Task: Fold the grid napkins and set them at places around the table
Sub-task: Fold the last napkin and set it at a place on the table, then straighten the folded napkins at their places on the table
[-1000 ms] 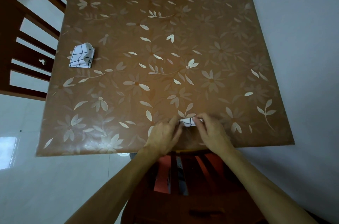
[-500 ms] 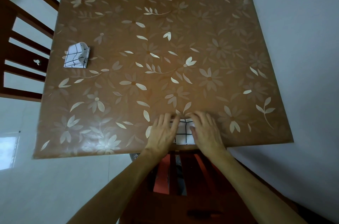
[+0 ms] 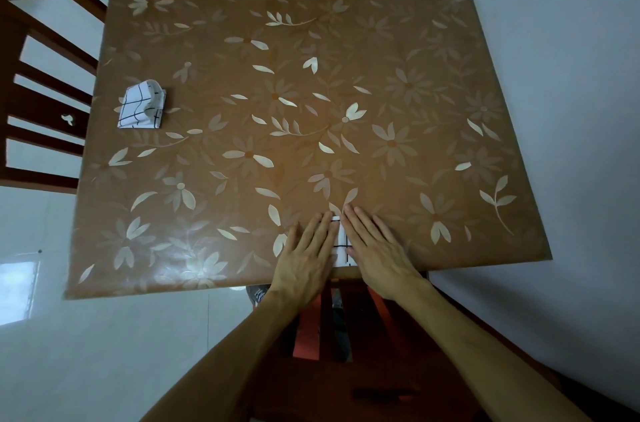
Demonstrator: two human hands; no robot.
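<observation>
At the left a wooden chair [image 3: 41, 103] stood beside the table [image 3: 346, 75]. Near that edge lay a folded grid napkin [image 3: 140, 108], its top flap curling up. At the near edge the left hand [image 3: 308, 255] and the right hand [image 3: 377, 248] pressed flat, fingers straight and together, on a second grid napkin [image 3: 343, 241] showing between them.

I see both hands lying flat at the near edge of the table [image 3: 346, 92]. The left hand [image 3: 308, 255] and right hand [image 3: 375, 248] press straight fingers on a grid napkin [image 3: 343, 241], and only a narrow strip of it shows between them. A second folded napkin [image 3: 142, 108] lies well apart by the left edge, near a wooden chair [image 3: 41, 103].
</observation>
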